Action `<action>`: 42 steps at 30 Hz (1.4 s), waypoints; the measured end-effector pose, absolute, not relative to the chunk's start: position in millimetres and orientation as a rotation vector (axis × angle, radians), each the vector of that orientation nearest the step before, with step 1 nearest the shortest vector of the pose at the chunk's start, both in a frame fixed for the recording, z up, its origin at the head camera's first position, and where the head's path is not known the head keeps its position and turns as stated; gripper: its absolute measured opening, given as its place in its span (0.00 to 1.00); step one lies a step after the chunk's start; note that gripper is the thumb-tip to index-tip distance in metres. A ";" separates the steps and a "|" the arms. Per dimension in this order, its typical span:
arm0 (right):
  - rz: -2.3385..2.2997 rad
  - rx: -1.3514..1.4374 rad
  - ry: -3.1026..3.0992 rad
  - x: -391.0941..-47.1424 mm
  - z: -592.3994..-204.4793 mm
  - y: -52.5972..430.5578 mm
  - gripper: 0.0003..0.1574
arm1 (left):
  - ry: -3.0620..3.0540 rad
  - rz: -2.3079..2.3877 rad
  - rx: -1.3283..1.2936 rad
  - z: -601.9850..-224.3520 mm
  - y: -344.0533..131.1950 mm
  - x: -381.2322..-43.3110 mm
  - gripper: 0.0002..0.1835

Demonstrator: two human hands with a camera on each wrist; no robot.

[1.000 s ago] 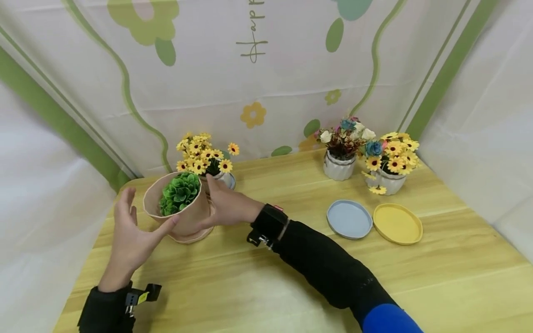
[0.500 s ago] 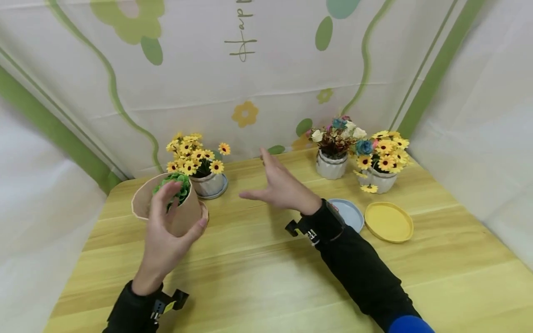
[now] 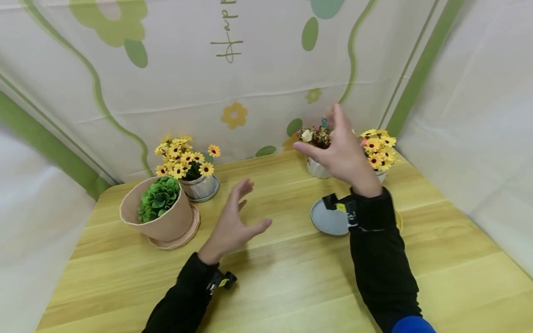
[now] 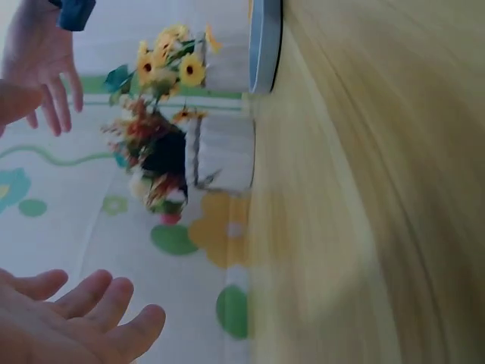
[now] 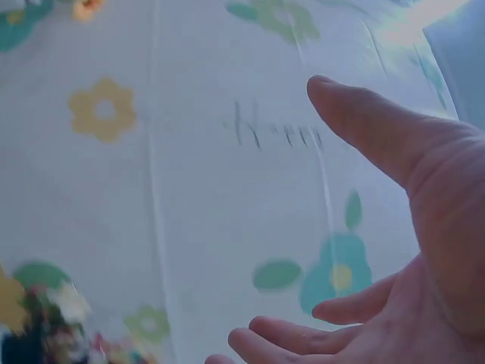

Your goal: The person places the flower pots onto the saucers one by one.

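Observation:
My left hand (image 3: 232,226) hovers above the middle of the table, fingers parted, touching nothing. To its left, a pink flowerpot (image 3: 168,225) with a green leafy plant (image 3: 159,199) stands on a pink saucer (image 3: 189,233). Higher and to the right, my empty right hand (image 3: 344,155) hangs in the air with thumb and fingers spread. In the head view it partly covers a white pot of mixed flowers (image 3: 317,169) and a white pot of yellow flowers (image 3: 378,150). A blue-grey saucer (image 3: 326,221) lies below it. The right cuff hides most of a yellow saucer (image 3: 399,221).
Behind the pink flowerpot, another white pot (image 3: 200,188) of yellow flowers (image 3: 183,157) stands on a blue-grey saucer (image 3: 213,188). A patterned white cloth (image 3: 183,92) hangs along the table's back edge, and white cloth walls flank both sides.
My right hand has let go of the pink flowerpot and swung right and up toward the mixed flowers. My left hand has left the pot's side and moved right. The pot stays on its saucer.

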State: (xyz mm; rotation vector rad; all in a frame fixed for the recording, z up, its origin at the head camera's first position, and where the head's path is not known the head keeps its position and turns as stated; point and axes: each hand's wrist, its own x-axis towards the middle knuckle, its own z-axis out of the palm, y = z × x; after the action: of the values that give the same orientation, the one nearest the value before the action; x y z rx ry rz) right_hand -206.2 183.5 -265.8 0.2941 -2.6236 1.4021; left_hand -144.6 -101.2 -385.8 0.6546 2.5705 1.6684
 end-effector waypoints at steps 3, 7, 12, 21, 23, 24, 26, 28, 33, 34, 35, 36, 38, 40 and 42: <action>1.415 0.163 -2.603 -204.7 -262.6 210.1 0.82 | 2.528 1.585 0.634 -392.7 -75.7 -153.9 0.58; 1.381 -0.004 -2.639 -206.3 -265.3 245.8 0.87 | 2.489 1.477 0.626 -401.5 -44.1 -161.8 0.63; 1.330 -0.189 -2.775 -205.8 -277.1 291.0 0.93 | 2.428 1.382 0.646 -411.7 -9.5 -166.7 0.67; 1.138 -0.262 -3.218 -221.2 -323.6 348.5 0.97 | 2.371 1.266 0.691 -419.3 29.5 -177.4 0.69; 1.212 -0.257 -3.198 -228.0 -338.2 352.9 0.96 | 2.365 1.233 0.694 -420.4 34.2 -180.1 0.69; 1.263 -0.243 -3.173 -231.9 -345.4 354.1 0.95 | 2.363 1.221 0.696 -420.9 36.2 -181.3 0.69; 1.355 -0.200 -3.094 -238.3 -356.9 354.3 0.93 | 2.367 1.208 0.701 -421.4 39.7 -183.3 0.69; 1.460 -0.121 -2.964 -245.3 -366.0 351.7 0.88 | 2.368 1.200 0.705 -422.0 41.6 -185.1 0.69; 1.647 0.064 -2.776 -260.3 -381.9 342.6 0.70 | 2.366 1.180 0.744 -425.0 41.3 -189.4 0.66; 1.661 0.070 -2.783 -261.6 -383.9 341.2 0.66 | 2.363 1.181 0.755 -425.8 40.9 -190.2 0.66; 1.663 0.043 -2.807 -262.2 -385.9 340.3 0.65 | 2.362 1.180 0.766 -426.4 40.5 -191.0 0.65; 1.681 0.026 -2.817 -262.9 -388.0 339.7 0.64 | 2.361 1.179 0.776 -426.6 40.1 -191.6 0.65; 1.669 0.027 -2.841 -263.8 -391.4 339.2 0.61 | 2.363 1.176 0.795 -427.2 39.5 -192.7 0.64; 1.728 0.041 -2.804 -265.6 -394.5 338.7 0.60 | 2.363 1.171 0.804 -426.9 39.0 -193.4 0.63; 1.771 0.056 -2.764 -267.3 -397.6 338.9 0.60 | 2.365 1.163 0.806 -426.6 38.8 -193.8 0.63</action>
State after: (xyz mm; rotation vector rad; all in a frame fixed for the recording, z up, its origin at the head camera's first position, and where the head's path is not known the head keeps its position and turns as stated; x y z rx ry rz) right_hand -267.3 338.9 -397.6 0.0555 -2.7635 1.7710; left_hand -193.8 38.8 -426.6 0.8065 2.3645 1.1632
